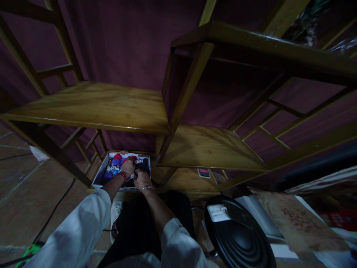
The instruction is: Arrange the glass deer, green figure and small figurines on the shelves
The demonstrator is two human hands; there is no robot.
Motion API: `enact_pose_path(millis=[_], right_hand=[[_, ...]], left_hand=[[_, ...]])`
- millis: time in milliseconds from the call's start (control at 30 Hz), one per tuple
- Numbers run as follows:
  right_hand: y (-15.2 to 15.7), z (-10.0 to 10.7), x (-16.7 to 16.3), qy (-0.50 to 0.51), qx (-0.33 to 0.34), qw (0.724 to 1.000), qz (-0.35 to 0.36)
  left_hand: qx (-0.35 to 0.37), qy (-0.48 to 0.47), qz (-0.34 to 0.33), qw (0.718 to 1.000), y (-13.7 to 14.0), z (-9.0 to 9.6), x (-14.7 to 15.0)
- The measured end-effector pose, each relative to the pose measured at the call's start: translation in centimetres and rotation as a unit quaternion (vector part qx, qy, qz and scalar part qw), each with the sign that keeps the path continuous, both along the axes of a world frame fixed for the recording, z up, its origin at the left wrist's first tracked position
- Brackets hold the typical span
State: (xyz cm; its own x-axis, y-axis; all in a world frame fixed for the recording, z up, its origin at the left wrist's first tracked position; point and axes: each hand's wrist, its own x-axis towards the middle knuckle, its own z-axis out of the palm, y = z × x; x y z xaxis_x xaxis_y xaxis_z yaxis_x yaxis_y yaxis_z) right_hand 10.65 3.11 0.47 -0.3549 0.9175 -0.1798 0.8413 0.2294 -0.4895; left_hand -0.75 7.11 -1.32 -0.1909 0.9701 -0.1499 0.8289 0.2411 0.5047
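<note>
A shallow white box (pixel 99 175) sits low on the bottom shelf at the left, filled with small red, blue, white and black items. Several round caps or lids show in it, such as a blue one (pixel 115 162) and a red one (pixel 118 156). My left hand (pixel 128 166), with a red bead bracelet, reaches over the middle of the box, its fingers curled. Close beside it, my right hand (pixel 142 179), wearing a silver bangle, is bent inward over the box's right side with fingers closed near dark items. What the fingertips hold is too dark to make out.
Wooden shelves (pixel 111 106) overhang the box, with an upright post (pixel 186 93) to its right. A small dark packet (pixel 204 173) lies on the lower shelf. A black round stool (pixel 240 234) stands at my right, with a white item (pixel 218 213) on it. A cable (pixel 57 208) crosses the floor.
</note>
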Motion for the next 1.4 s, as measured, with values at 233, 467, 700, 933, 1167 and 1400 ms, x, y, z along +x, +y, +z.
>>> enact_pose_path(millis=[233,467,700,933,1167,1400], right_hand=[[0.2,-0.5,-0.2,0.008,0.002,1.0,-0.029],[0.2,-0.2,-0.3,0.026,-0.003,0.996,-0.082],[0.1,-0.4,-0.5,0.042,0.013,0.995,-0.093],[0.0,-0.6,-0.3,0.032,0.037,0.995,-0.084],[0.0,-0.7,-0.5,0.035,0.049,0.992,-0.112],[0.1,-1.2,-0.6,0.026,0.044,0.992,-0.113]], left_hand=[[0.029,-0.038,0.003,0.999,-0.4,-0.4,0.1],[0.063,-0.093,-0.021,0.993,-0.7,-0.9,-0.8],[0.061,-0.156,-0.048,0.985,-2.7,-0.6,-0.7],[0.059,-0.187,-0.075,0.978,-3.9,-0.6,-0.7],[0.023,-0.075,-0.134,0.988,-4.6,-0.2,-1.9],[0.016,-0.093,-0.063,0.994,-4.4,-0.7,-2.2]])
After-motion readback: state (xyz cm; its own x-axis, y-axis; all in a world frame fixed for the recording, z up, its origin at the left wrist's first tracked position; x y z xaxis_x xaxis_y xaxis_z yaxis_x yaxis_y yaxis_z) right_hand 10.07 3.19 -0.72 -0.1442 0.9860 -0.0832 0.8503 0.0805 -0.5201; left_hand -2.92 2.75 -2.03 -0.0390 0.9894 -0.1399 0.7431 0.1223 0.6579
